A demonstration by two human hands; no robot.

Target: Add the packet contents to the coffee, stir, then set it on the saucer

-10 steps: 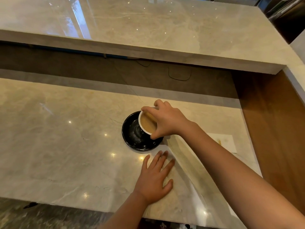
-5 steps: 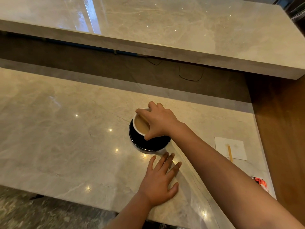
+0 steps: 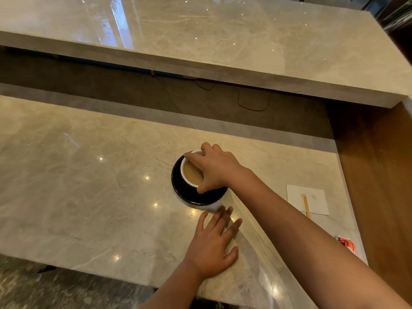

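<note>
- right hand (image 3: 215, 168) grips the small white ceramic cup of light-brown milky coffee (image 3: 191, 172) from above, fingers draped over the far and right side of the rim, thumb down on the near side. closed on the cup, not a loose hold.
- cup sits over the glossy black round saucer (image 3: 196, 195), toward its far-left part rather than dead centre. can't tell if the base is fully seated or a hair above.
- left hand (image 3: 213, 241) lies flat, fingers spread, on the pale marble counter (image 3: 89, 197) just in front of the saucer. holds nothing.
- step looks like the final placement; only the release seems left.
- risk: cup is off-centre, so letting go with the base on the saucer's sloped edge could tip or slide it. coffee level is high, so any jolt would slop it over the rim.
- risk: fingers overhang the rim, so lifting the hand off sideways could drag the cup.
- risk: glossy saucer on polished stone may skate if pushed; left hand is near but not touching it.
- orientation: cup upright, mouth up, long axis roughly vertical. handle hidden, so can't say which way it points.
- off to the right: white square paper napkin (image 3: 307, 199) with a thin wooden stir stick (image 3: 306, 207) on it, and a red packet (image 3: 346, 244) near the counter edge, well apart from the cup.
</note>
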